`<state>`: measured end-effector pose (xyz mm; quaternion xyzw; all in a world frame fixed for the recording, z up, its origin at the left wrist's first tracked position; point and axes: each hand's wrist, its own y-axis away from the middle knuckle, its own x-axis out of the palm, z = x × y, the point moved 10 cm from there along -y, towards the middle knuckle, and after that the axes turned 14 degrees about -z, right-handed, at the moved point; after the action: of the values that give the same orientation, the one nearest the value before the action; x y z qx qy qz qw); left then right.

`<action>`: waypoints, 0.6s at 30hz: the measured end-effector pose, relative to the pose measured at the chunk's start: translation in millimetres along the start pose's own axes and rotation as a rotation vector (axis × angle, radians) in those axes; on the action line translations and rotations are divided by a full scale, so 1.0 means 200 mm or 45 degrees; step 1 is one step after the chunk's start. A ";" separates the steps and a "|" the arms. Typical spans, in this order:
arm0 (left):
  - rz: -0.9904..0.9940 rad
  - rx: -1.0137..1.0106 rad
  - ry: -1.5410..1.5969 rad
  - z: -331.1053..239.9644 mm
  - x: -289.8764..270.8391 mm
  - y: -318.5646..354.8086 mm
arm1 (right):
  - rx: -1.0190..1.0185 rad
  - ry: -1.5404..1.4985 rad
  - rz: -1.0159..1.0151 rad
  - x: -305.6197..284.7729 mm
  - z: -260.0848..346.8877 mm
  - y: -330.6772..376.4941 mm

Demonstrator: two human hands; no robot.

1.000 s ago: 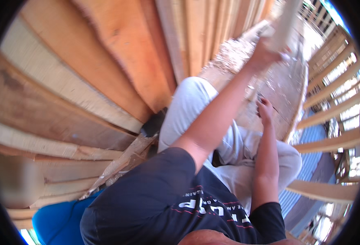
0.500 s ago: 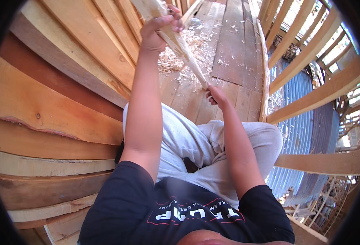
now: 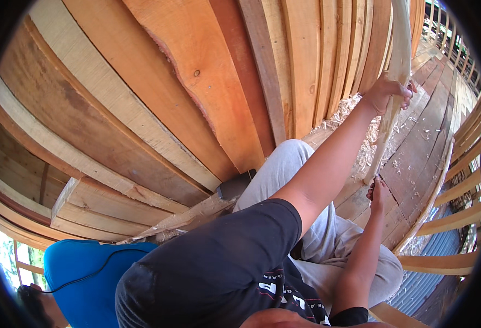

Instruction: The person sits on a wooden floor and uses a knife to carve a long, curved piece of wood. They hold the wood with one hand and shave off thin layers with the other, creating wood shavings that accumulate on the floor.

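My left hand (image 3: 390,95) wraps around a long pale strip of wood (image 3: 400,52), whose upper part runs out of view at the top. The strip slants down and narrows toward a thin lower end on the left of my right hand (image 3: 379,191). That right hand is closed, its fingers curled close beside the thin end. A small dark bit shows at its top, but what it grips is too small to make out. Curled wood shavings (image 3: 366,150) lie on the floor behind my left forearm.
Wooden planks (image 3: 196,71) form a wall on my left. At lower left is another person in a blue shirt (image 3: 87,273), with a dark cable across it. Slatted railing (image 3: 453,218) and corrugated metal sheeting (image 3: 426,279) are at right. A dark grey object (image 3: 237,186) sits by my knee.
My view has swung left, bringing the person in blue into sight and shifting my hands rightward in the picture. Both hands keep their places along the wood strip.
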<state>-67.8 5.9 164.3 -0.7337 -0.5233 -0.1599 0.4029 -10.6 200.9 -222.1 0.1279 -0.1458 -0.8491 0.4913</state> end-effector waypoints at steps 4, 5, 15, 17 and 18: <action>-0.004 -0.011 0.008 0.06 -0.02 -0.02 | -0.056 0.248 0.028 -0.03 0.04 -0.02; 0.104 -0.079 -0.016 0.09 -0.04 -0.04 | -0.026 0.370 0.042 -0.02 -0.01 -0.05; 0.493 -0.154 -0.020 0.09 0.12 0.04 | -0.160 0.380 -0.040 0.00 0.06 -0.06; 0.543 -0.199 0.047 0.12 0.15 0.03 | -0.245 0.420 -0.087 -0.03 0.07 -0.08; 0.547 -0.186 0.029 0.12 0.15 0.02 | -0.292 0.441 -0.098 -0.03 0.08 -0.08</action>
<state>-56.0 41.7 167.2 -0.8537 -0.3375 -0.1162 0.3792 -25.9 215.1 -212.2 0.2206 0.0433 -0.8437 0.4874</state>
